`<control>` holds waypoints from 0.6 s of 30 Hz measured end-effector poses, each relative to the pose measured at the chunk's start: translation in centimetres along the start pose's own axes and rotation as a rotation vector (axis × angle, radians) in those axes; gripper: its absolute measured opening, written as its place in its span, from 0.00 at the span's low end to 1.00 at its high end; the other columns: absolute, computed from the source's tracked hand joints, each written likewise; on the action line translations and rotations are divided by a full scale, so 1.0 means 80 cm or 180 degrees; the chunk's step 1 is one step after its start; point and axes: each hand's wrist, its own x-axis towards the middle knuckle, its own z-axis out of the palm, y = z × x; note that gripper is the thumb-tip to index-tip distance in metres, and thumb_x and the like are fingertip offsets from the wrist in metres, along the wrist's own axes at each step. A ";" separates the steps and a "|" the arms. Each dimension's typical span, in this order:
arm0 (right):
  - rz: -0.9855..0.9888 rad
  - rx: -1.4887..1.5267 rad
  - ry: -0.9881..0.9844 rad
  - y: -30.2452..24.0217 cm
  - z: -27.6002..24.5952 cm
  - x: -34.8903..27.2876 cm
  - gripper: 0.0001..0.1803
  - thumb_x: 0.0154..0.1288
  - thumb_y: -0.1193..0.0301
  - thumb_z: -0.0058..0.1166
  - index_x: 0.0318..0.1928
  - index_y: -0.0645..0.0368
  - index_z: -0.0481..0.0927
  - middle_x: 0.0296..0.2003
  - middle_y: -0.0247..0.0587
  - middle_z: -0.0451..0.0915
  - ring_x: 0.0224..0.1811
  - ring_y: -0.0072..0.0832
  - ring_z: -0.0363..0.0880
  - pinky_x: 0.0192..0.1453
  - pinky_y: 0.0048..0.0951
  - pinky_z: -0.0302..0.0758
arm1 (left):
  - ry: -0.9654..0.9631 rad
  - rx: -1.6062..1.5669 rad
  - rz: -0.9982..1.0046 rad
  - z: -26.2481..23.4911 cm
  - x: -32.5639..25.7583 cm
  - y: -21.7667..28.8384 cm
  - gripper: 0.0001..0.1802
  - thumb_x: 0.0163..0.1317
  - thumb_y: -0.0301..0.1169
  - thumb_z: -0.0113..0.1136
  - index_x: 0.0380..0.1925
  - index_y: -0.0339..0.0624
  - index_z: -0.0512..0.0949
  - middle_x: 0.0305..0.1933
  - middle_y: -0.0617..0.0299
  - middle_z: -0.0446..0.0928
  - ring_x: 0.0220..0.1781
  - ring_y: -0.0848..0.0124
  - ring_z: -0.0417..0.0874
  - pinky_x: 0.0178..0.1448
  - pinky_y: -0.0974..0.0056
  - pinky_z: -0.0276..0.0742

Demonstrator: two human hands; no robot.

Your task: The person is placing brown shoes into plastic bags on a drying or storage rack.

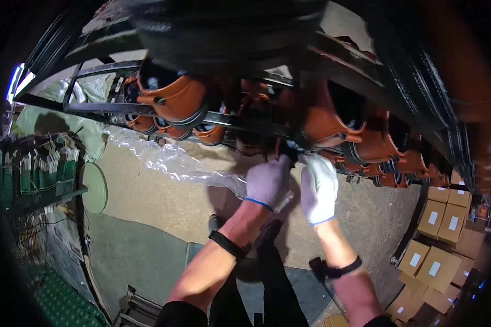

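My left hand (267, 182), in a pale knit glove with a blue cuff edge, is closed at the lower part of a brown and dark shoe (279, 148) in the rack. Close beside it, my right hand (320, 188), gloved alike, has its fingers curled at the same dark spot; its fingertips are partly hidden. Around my hands hang tan leather shoes: one (177, 98) up to the left and one (327, 122) to the right. A black metal rack (221, 118) holds them in rows. Shadow and blur obscure the shoe between my hands.
Clear plastic sheeting (169, 161) lies on the floor under the rack. Cardboard boxes (436, 267) are stacked at the right. On the left are a round green stool top (95, 188) and a row of green items (48, 169). A metal frame (139, 308) stands at lower left.
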 end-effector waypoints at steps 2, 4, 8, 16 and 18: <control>0.0544 0.0244 -0.0038 -0.050 -0.017 -0.018 0.39 0.59 0.76 0.69 0.73 0.63 0.75 0.67 0.62 0.78 0.59 0.61 0.83 0.71 0.53 0.75 | -0.0003 -0.0674 -0.0414 -0.038 0.012 0.009 0.22 0.70 0.39 0.64 0.59 0.41 0.79 0.42 0.43 0.89 0.44 0.39 0.90 0.45 0.41 0.86; 0.0296 0.0866 -0.0310 -0.006 -0.023 -0.033 0.44 0.57 0.80 0.68 0.77 0.53 0.73 0.70 0.57 0.76 0.64 0.57 0.83 0.64 0.49 0.83 | 0.0056 -0.2588 0.0212 -0.024 -0.003 0.029 0.24 0.71 0.41 0.65 0.63 0.44 0.79 0.46 0.41 0.88 0.50 0.39 0.89 0.49 0.41 0.86; 0.1191 0.1078 -0.0537 0.017 -0.074 -0.030 0.14 0.62 0.81 0.61 0.48 0.61 0.89 0.43 0.54 0.89 0.50 0.51 0.89 0.55 0.43 0.87 | -0.0649 -0.0472 0.0586 -0.029 -0.070 -0.014 0.16 0.70 0.37 0.65 0.53 0.43 0.83 0.46 0.45 0.87 0.49 0.42 0.89 0.49 0.44 0.85; 0.3471 0.2586 0.1461 0.194 -0.276 -0.190 0.09 0.70 0.77 0.65 0.48 0.64 0.89 0.42 0.40 0.91 0.43 0.32 0.89 0.53 0.38 0.86 | 0.0222 -0.1119 0.0159 -0.004 -0.011 0.044 0.12 0.74 0.38 0.62 0.41 0.41 0.83 0.37 0.45 0.87 0.40 0.44 0.90 0.40 0.46 0.85; 0.3299 0.2706 0.1357 0.194 -0.273 -0.197 0.10 0.70 0.77 0.66 0.50 0.65 0.88 0.45 0.39 0.90 0.45 0.32 0.88 0.55 0.36 0.85 | 0.0015 -0.0468 0.0355 0.015 0.019 0.138 0.14 0.75 0.39 0.60 0.44 0.41 0.86 0.40 0.43 0.88 0.42 0.43 0.91 0.45 0.44 0.86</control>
